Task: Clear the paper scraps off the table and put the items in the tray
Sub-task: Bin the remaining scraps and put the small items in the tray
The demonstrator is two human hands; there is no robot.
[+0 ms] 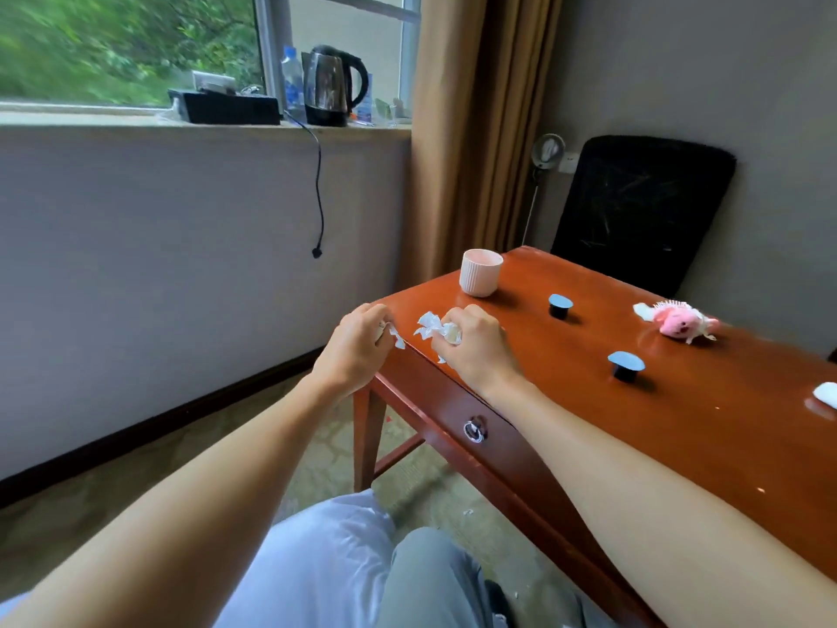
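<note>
My left hand [358, 344] is closed on small white paper scraps [397, 338] at the near left corner of the reddish wooden table [706, 428]. Just right of it, my right hand [475, 342] is closed on a crumpled white paper scrap [429, 329] that sticks out to the left. On the table stand a ribbed white cup [480, 271], two small black containers with blue lids [560, 305] [626, 366], and a pink plush toy [679, 321]. A white item [826, 394] shows at the right edge. No tray is visible.
A black chair [643, 210] stands behind the table against the wall. The windowsill holds a kettle [330, 86], a water bottle [292, 81] and a black box [226, 106]; a cord [319, 192] hangs down. A drawer handle [474, 429] faces me. Tiny scraps dot the carpet.
</note>
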